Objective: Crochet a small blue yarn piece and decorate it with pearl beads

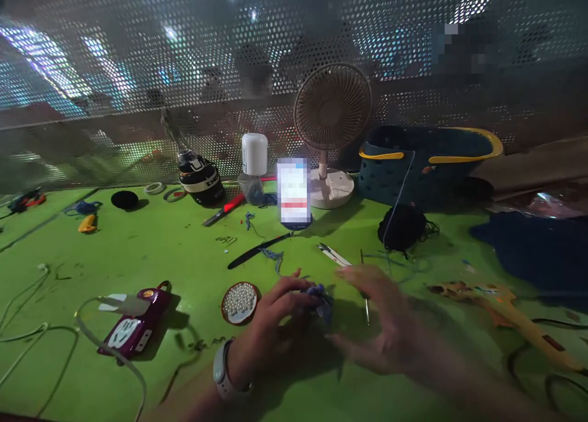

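In the middle of the green table, my left hand is closed on a small blue piece of yarn work. Part of that piece hides behind my fingers. To the right of it my right hand is open and slightly blurred, thumb and fingers wide apart with nothing between them. Just beyond my right fingers lie white thread snips and a thin metal hook or needle. A round dish of white pearl beads sits left of my left hand.
Behind stand a lit phone, a fan and a dark blue basket. A dark yarn ball trails a strand. At right lies a yellow glue gun; at left, a purple power strip with cables.
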{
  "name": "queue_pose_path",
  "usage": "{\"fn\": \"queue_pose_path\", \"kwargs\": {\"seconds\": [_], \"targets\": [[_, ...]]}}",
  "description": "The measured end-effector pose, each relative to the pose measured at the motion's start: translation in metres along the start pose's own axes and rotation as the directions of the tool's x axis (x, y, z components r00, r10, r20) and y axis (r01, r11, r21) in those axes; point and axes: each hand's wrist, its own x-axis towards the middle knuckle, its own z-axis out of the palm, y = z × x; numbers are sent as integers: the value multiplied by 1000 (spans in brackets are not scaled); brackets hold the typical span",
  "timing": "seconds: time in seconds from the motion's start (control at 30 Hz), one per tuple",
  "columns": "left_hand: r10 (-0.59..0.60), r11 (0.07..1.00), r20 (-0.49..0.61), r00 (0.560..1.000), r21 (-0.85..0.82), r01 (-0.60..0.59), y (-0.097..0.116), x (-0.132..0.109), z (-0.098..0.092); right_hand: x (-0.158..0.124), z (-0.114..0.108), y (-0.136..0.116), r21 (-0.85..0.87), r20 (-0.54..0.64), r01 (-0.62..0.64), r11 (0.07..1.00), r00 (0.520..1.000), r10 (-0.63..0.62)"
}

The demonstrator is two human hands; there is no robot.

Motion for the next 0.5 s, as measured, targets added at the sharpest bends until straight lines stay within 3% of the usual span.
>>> {"fn": "queue_pose_path", "kwargs": {"seconds": [0.1,0.23,0.33,0.43,0.5], "targets": [[-80,997,-19,997,11,80,-1,0,0,-4,6,5,-5,-103,2,1000,995,-2],[-97,995,-9,995,21,97,-2,0,0,-3,10,5,-52,47,39,998,998,-36],[-143,989,20,990,30,142,-1,1,-1,1,8,0,15,4,34,999,999,-34],[-204,975,-57,977,78,208,1,6,-3,4,6,4,172,-23,-173,970,983,180],[-172,976,-120,978,110,185,1,9,-4,3,8,15,177,102,-421,890,907,409]]}}
